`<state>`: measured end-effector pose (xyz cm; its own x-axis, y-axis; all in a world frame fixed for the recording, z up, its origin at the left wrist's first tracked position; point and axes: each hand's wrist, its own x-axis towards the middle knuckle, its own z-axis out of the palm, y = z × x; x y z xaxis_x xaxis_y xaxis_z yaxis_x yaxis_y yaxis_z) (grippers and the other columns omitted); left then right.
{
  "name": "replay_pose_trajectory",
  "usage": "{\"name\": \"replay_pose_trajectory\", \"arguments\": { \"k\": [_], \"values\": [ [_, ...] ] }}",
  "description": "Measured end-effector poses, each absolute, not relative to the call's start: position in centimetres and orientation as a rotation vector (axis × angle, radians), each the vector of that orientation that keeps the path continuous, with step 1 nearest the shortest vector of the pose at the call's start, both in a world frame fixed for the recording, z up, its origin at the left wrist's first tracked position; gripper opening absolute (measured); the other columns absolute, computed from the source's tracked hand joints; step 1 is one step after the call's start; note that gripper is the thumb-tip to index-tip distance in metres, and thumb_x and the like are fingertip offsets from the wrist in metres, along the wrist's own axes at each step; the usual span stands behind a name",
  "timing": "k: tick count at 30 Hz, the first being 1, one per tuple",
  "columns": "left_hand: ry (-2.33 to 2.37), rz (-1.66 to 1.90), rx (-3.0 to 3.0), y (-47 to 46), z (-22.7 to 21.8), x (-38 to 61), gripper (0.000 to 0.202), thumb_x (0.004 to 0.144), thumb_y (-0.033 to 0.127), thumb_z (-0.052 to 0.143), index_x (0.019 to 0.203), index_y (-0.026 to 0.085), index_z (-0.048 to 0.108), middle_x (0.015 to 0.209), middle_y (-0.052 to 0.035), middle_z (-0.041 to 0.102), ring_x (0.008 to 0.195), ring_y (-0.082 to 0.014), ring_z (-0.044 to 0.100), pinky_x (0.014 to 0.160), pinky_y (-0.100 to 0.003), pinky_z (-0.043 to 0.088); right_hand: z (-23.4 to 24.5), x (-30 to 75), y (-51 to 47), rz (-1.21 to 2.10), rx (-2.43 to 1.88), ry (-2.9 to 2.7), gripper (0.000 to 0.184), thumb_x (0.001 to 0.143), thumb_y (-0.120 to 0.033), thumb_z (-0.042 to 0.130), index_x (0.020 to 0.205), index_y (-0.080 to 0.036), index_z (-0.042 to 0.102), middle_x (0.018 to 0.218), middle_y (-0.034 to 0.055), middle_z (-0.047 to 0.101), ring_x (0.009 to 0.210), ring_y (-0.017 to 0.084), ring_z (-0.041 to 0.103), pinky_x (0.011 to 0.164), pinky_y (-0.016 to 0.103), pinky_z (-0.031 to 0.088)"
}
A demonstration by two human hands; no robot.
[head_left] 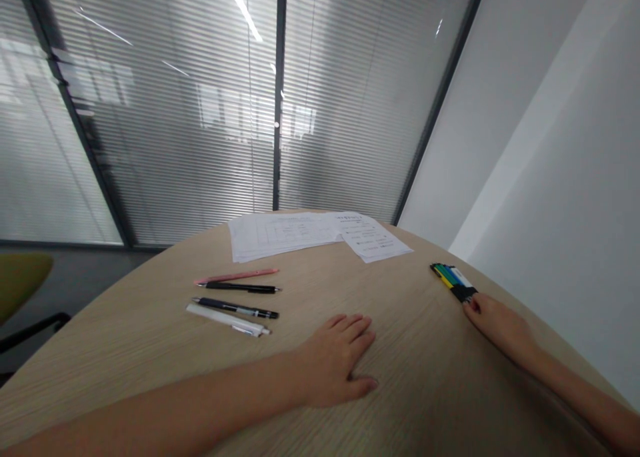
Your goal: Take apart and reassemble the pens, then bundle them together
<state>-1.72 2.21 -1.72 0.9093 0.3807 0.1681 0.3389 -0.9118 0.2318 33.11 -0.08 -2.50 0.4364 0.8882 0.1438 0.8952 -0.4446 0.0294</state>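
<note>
Head camera: right hand meets marker bundle at counter's edge

From my remote post, I see my right hand (495, 327) with its fingers (473, 305) against the black band of a bundle of coloured markers (453, 282), which lies just inside the curved right edge of the counter (125, 340). I cannot tell whether they clamp it. My left hand (340, 363) rests flat, fingers (355, 327) spread apart, near four pens (235, 307) laid side by side. A stretch of pale wood grain separates my hands. Loose papers (310, 233) sit at the far edge.
</note>
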Motion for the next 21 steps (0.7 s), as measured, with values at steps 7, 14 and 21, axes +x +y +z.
{"name": "replay_pose_trajectory", "arguments": {
  "k": [7, 14, 21],
  "values": [
    [0.539, 0.322, 2.872, 2.28, -1.94, -1.63, 0.061, 0.076, 0.048, 0.041, 0.123, 0.01, 0.034, 0.13, -0.0163, 0.032, 0.119, -0.0268, 0.029, 0.098, -0.042, 0.022, -2.32, 33.21, 0.12, -0.212, -2.626, -1.583, 0.029, 0.077, -0.039, 0.031, 0.068, -0.019, 0.049, 0.071, 0.0067, 0.059, 0.065, 0.021, 0.058, 0.046, 0.026, 0.033],
    [0.544, 0.302, 2.884, 2.37, -2.05, -1.58, 0.062, 0.076, 0.048, 0.04, 0.123, 0.009, 0.034, 0.13, -0.0169, 0.032, 0.119, -0.0269, 0.029, 0.098, -0.041, 0.023, -2.14, 33.65, 0.33, -0.105, -2.631, -1.578, 0.032, 0.075, -0.046, 0.034, 0.062, -0.02, 0.047, 0.065, 0.0043, 0.059, 0.063, 0.02, 0.057, 0.048, 0.026, 0.034],
    [0.552, 0.308, 2.894, 2.35, -2.03, -1.59, 0.062, 0.075, 0.048, 0.041, 0.122, 0.009, 0.036, 0.13, -0.0171, 0.033, 0.118, -0.0267, 0.03, 0.098, -0.041, 0.023, -2.08, 33.95, 0.19, -0.085, -2.609, -1.611, 0.034, 0.075, -0.048, 0.033, 0.063, -0.019, 0.048, 0.067, 0.0052, 0.059, 0.064, 0.021, 0.057, 0.049, 0.026, 0.034]
  ]
}}
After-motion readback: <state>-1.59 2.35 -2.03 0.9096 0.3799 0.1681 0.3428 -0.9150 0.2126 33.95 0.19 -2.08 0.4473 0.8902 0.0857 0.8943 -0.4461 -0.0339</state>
